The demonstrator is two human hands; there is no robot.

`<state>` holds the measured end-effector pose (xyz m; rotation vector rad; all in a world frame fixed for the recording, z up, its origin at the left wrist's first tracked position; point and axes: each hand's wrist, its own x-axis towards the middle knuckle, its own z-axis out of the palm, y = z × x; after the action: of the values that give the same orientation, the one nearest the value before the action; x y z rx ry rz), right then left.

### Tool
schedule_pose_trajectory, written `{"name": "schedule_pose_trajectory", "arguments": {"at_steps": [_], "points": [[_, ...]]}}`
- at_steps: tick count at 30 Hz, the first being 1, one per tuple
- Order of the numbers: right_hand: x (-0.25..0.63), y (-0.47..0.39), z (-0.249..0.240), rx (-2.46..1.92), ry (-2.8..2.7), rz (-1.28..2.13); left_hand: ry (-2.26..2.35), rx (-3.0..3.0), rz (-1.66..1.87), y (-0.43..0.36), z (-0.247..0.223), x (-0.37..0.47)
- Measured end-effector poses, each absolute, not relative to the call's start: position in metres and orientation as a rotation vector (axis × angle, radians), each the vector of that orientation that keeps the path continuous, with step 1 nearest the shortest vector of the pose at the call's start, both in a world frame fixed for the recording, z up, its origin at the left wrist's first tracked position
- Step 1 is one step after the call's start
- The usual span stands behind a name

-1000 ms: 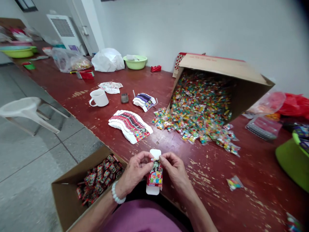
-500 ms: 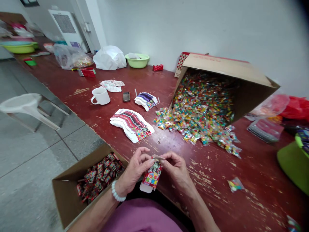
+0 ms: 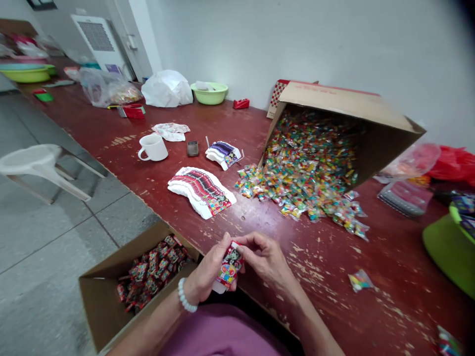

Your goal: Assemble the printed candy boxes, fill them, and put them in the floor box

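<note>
Near the table's front edge I hold a small red printed candy box (image 3: 229, 267), its bottom white flap sticking out. My left hand (image 3: 208, 272), with a pale bead bracelet at the wrist, is wrapped round the box from the left. At its top end, the fingers of my right hand (image 3: 258, 252) pinch the box's edge. A fanned stack of flat red cartons (image 3: 202, 193) lies just beyond my hands, with a smaller purple stack (image 3: 223, 153) behind it. Clear packets of coloured candy (image 3: 308, 178) spill from a tipped cardboard box (image 3: 386, 128).
An open carton (image 3: 100, 291) with several filled red boxes stands below the table edge at left. On the table are a white mug (image 3: 154, 148), a dark small device (image 3: 192, 148), a green basin (image 3: 210, 94) and a loose candy packet (image 3: 359, 281). A white stool (image 3: 48, 163) stands left.
My left fingers have closed round the box, and its raised top flap has been folded down. My right hand stays at the top end, shifted slightly left.
</note>
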<state>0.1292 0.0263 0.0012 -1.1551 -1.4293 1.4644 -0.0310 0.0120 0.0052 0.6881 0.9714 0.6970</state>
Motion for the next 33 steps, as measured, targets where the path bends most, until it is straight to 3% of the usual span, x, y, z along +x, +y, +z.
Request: {"name": "schedule_pose_trajectory", "arguments": {"at_steps": [8, 19, 27, 33], "points": [[0.128, 0.027, -0.003, -1.062, -1.188, 1.619, 1.048, 0.887, 0.653, 0.014, 0.006, -0.033], [0.130, 0.009, -0.001, -1.018, -1.714, 1.068, 0.985, 0.556, 0.704, 0.017, 0.004, -0.025], [0.215, 0.104, -0.030, -1.670, -1.634, 0.467, 0.945, 0.586, 0.924, 0.032, 0.006, -0.028], [0.251, 0.141, -0.043, -1.865, -1.576, 0.470, 1.014, 0.759, 0.978, 0.036, -0.001, -0.036]]}}
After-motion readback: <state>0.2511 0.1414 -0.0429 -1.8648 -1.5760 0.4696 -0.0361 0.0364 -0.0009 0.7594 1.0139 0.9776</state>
